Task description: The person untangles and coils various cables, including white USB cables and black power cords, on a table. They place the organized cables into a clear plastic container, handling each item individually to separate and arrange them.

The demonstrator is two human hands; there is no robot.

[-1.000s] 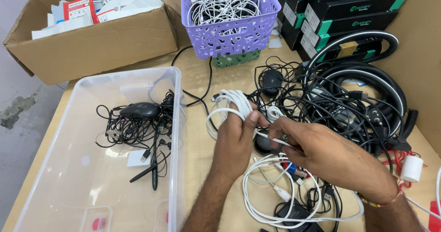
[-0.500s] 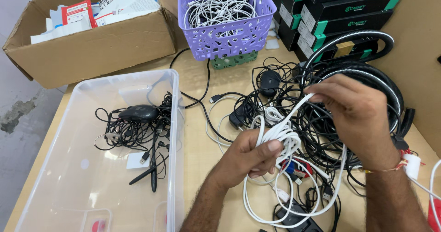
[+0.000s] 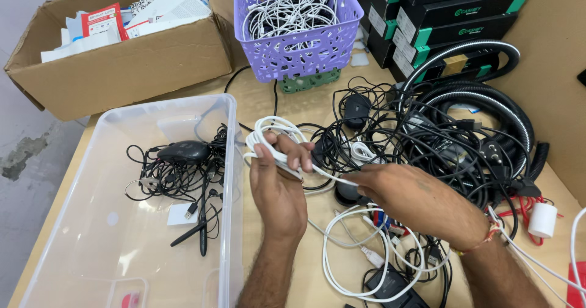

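My left hand (image 3: pixel 278 183) is closed around a coil of white cable (image 3: pixel 268 134), several loops wound over its fingers. One strand runs from the coil to my right hand (image 3: pixel 406 195), which pinches it just right of the coil. Both hands hover over the wooden table (image 3: pixel 299 103), between a clear plastic bin (image 3: pixel 79 222) and a tangle of black cables (image 3: pixel 439 143). More loose white cable (image 3: pixel 348 265) lies on the table under my wrists.
The bin holds a black mouse (image 3: pixel 183 151) and thin black wires. A purple basket (image 3: pixel 293 45) of white cables and a cardboard box (image 3: pixel 116 57) of paper packets stand behind. Black boxes (image 3: pixel 452 9) are stacked at the back right, thick black hoses (image 3: pixel 488 100) beside them.
My left hand has risen and turned with the white coil back on its fingers. My right hand came down from the upper right to pinch the strand beside the coil.
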